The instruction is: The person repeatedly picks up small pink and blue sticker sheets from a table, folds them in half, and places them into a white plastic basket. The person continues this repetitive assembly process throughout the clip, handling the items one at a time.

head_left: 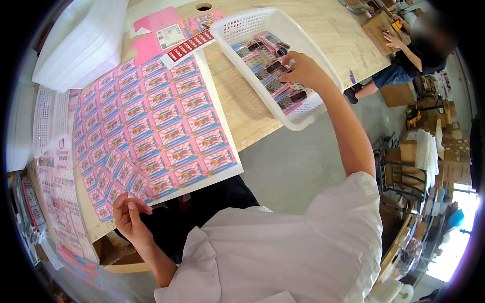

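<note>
My right hand (304, 73) reaches into a white perforated plastic basket (242, 76) at the upper middle. Its fingers are apart, just over small pink and blue packs (275, 86) with dark oblong pieces on them; I see nothing held between them. Loosely bent, my left hand (132, 218) hovers at the near edge of a large printed sheet (166, 116), with no object showing in it. Repeated pink and blue card pictures cover that sheet. A smaller loose piece of the same print (124, 174) lies across its near left part, close to my left fingers.
Stacked white plastic trays (83, 45) stand at the far left, beside another white basket (50, 118). Pink card pieces (156, 22) and a red-and-white label strip (187, 49) lie beyond the sheet. At the far right, another person's hand (391, 39) touches a cardboard box (380, 30).
</note>
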